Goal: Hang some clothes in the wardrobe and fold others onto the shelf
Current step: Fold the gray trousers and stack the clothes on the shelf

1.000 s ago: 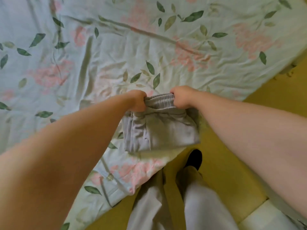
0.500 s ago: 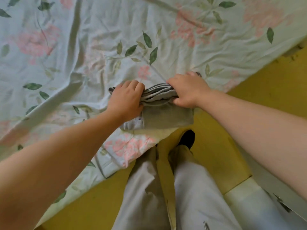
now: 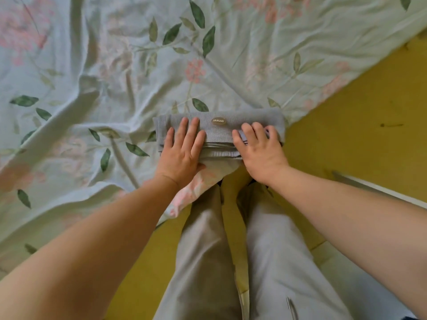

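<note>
Grey garment (image 3: 219,122), folded small on bed (image 3: 115,77); L hand (image 3: 182,153) flat, R hand (image 3: 261,153) loosely bent, both pressing, neither gripping. Folding prob. done; next: carry to shelf intact.

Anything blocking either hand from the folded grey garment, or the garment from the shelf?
Nothing: left hand and right hand both rest directly on the folded grey garment, lying near the corner of the floral bedsheet. Wardrobe and shelf are out of view, so that path cannot be judged.

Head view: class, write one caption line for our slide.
Left hand and right hand press a folded grey garment flat on the floral sheet.
</note>
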{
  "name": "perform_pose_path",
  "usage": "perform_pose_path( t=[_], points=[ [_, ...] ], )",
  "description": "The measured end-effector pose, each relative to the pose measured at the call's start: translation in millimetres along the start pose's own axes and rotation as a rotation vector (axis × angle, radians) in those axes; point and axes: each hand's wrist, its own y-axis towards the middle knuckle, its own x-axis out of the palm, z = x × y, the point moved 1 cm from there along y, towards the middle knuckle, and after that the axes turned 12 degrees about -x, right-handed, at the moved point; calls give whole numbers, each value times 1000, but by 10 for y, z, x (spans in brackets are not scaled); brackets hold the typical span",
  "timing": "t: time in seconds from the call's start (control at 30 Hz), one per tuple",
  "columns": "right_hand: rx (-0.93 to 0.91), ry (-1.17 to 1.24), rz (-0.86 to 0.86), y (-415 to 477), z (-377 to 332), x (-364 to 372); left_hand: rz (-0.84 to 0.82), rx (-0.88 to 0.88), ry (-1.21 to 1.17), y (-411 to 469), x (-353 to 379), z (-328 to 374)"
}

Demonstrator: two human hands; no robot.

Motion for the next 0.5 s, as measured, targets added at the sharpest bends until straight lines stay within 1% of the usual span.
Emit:
perform_pose_path(
  t=[0.17, 0.27, 0.4, 0.5],
  points=[
    [5, 64, -63, 76, 74, -147, -32, 13, 18, 93, -91, -80],
    [9, 104, -91, 93, 158, -337, -57, 0, -17, 123, -214, -94],
    [23, 280, -85, 110, 234, -712, -180, -39, -65, 158, -508, -65],
    [47, 360, -92, 71, 291, -1156, -252, -82, -119, 148, -852, -64]
  ],
)
